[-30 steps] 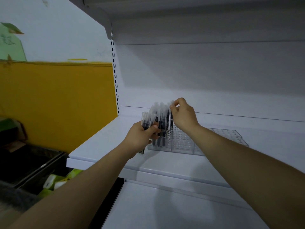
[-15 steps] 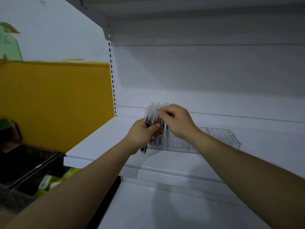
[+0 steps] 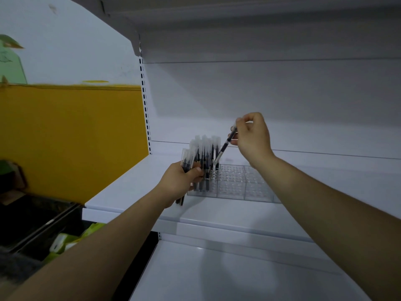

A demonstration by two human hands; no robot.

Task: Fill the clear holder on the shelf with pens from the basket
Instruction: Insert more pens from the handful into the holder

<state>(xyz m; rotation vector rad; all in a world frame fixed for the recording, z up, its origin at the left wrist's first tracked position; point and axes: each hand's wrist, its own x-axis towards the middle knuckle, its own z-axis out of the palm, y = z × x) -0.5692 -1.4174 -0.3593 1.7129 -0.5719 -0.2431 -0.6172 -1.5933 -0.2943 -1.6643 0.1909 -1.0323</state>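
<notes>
The clear holder (image 3: 238,185), a flat tray of small holes, lies on the white shelf (image 3: 134,187). Several black pens with clear caps (image 3: 206,153) stand upright in its left end. My left hand (image 3: 182,181) grips a bundle of the same pens (image 3: 187,158) just left of the holder. My right hand (image 3: 252,135) is raised above the holder and pinches a single pen (image 3: 224,146), tilted with its lower tip just above the holes beside the standing pens. The basket is not clearly seen.
A shelf board overhangs above (image 3: 238,22). A lower white shelf (image 3: 238,274) lies below. At the lower left are dark bins (image 3: 32,218) with green-and-white packets (image 3: 65,244). A yellow and white wall (image 3: 71,131) stands left.
My right hand took one pen from the bundle in my left hand, rose up and to the right, and now holds it tilted over the holder. The left hand stayed in place.
</notes>
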